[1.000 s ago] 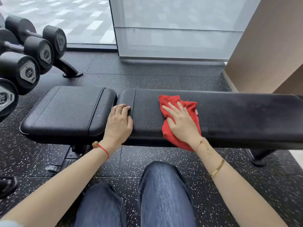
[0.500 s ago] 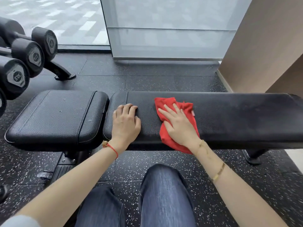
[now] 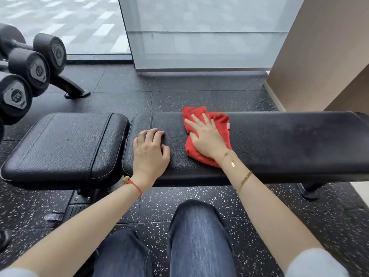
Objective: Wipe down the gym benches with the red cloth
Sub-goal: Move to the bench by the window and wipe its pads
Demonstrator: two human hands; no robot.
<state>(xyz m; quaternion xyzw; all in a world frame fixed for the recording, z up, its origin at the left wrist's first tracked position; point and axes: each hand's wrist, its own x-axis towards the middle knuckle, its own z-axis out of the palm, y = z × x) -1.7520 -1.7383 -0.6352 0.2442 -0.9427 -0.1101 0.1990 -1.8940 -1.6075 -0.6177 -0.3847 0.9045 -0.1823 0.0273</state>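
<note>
Right hand (image 3: 207, 134) lies flat on the red cloth (image 3: 219, 120), fingers straight and spread apart, pressing it onto the long pad of the black bench (image 3: 289, 140). Left hand (image 3: 150, 154) rests on the same pad near the gap to the seat pad (image 3: 63, 144), fingers curled under, holding nothing. Cloth is crumpled, bright red, reaching from the pad's far edge toward its near edge. Dumbbells (image 3: 30, 70) sit racked at left, well apart.
</note>
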